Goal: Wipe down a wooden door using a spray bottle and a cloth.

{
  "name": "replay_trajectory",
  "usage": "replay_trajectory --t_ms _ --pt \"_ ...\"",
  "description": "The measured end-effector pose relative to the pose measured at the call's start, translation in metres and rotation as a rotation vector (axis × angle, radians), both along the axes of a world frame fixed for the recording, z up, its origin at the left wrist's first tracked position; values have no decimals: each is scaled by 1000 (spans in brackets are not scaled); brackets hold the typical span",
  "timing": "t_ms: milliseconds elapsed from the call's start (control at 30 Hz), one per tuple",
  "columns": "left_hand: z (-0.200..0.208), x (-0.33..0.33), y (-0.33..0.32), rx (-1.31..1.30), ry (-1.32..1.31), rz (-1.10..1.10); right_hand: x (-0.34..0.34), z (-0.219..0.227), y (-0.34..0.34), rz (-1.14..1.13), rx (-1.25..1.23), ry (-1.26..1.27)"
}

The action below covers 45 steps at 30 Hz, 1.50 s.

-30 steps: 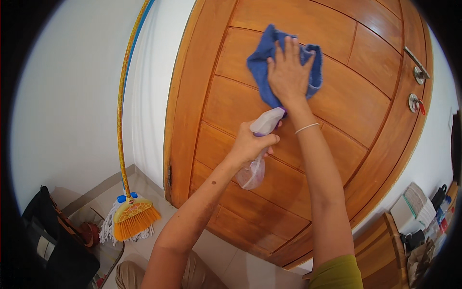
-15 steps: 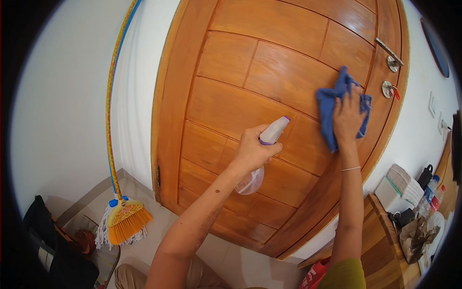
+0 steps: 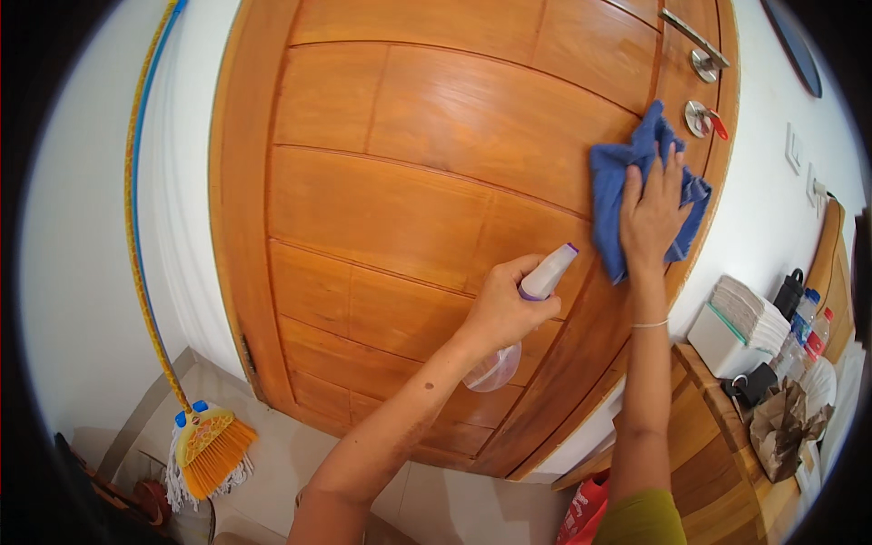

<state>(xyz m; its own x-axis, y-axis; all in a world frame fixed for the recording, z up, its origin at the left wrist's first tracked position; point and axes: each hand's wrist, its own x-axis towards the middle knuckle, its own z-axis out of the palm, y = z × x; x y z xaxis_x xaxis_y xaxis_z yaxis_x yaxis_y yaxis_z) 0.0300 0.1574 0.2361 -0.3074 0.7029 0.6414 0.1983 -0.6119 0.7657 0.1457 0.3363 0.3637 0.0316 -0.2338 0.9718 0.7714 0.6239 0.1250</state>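
Note:
My left hand point(image 3: 505, 309) is closed round the neck of a spray bottle point(image 3: 549, 272) with a white and purple head. Its clear lower body shows beneath my wrist. With fingers spread, my right hand point(image 3: 652, 213) presses a blue cloth point(image 3: 610, 195) flat against the wooden door point(image 3: 381, 204). The cloth lies near the door's right edge, below the round lock point(image 3: 698, 119) with a red key in it. Above the lock is the metal lever handle point(image 3: 695, 38).
A yellow broom point(image 3: 216, 450) and a white mop lean at the left wall. At right, a wooden cabinet point(image 3: 718, 427) carries a stack of napkins point(image 3: 749, 309), several bottles and a crumpled brown paper bag point(image 3: 783, 427). A red bag point(image 3: 586, 509) stands low beside the cabinet.
The view has shifted to the right, so the door and broom appear further left. My right hand and the cloth are now closer to the lock. My left hand still grips the spray bottle.

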Motion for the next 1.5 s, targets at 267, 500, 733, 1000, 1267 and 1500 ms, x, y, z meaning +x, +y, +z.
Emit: replay_trajectory --t_ms 267,500,733,1000,1267,1500 --pt "-43 21 6 36 30 131 -1 -143 -23 120 -184 -99" --pt "-56 28 -49 -48 127 270 24 -167 -13 137 -193 -175" --pt "-77 30 -25 -29 42 210 21 -35 10 85 -83 -43" --pt "-113 35 41 -82 -72 189 32 -58 23 372 -2 -113" --pt "-122 17 33 -48 -182 190 40 -249 3 244 -281 -272" --pt "-113 -2 -14 138 -17 388 50 -309 3 152 -296 -399"
